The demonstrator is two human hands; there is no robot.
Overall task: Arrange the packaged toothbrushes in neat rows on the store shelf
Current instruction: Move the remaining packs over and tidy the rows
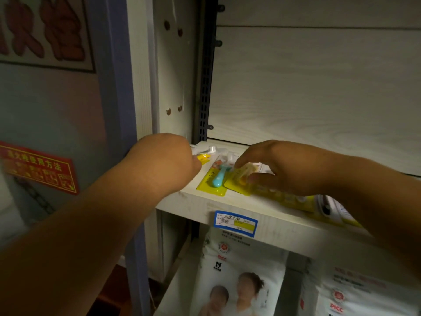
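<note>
The grip of the right hand (280,166) pinches a shiny yellow toothbrush pack (239,182). Just left of it lies a pack with a blue brush (216,179). I cannot tell the left hand (168,160) grip.

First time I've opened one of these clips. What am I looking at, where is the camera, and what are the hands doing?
There is no machine here: a person works with bare hands, and the single camera sits on their head, looking forward and down. The left hand reaches to the shelf's back left corner and touches a corner package; its fingers are hidden. The right hand pinches a yellow toothbrush pack between thumb and fingertips. Beside it a blue toothbrush pack lies flat on the white shelf, and more yellow packs lie under the right forearm. A price label sticks to the shelf's edge; white bags sit below.
</note>
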